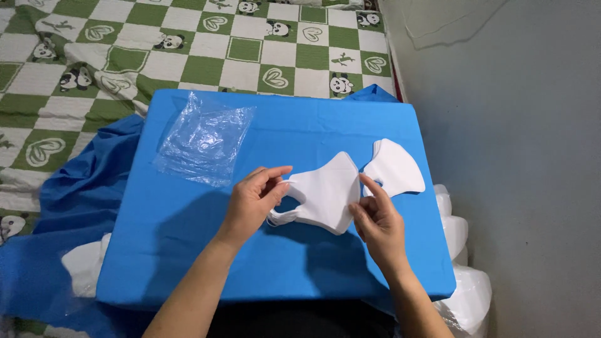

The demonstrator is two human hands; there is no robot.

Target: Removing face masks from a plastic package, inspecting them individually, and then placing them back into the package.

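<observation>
The left hand point(253, 200) pinches the ear-loop end of a stack of white masks point(322, 194) near the middle of the blue board point(188, 250), while the right hand point(379, 222) grips its opposite end. One folded mask point(394, 166) already lies toward the right edge, an empty clear bag point(203, 141) near the far-left corner; the stack remains unsorted. Its long axis runs left-right, parallel to the near edge.

head cam | above near edge of blue board point(188, 250) | faces down and forward | close | far edge, bed beyond, wall at right
</observation>
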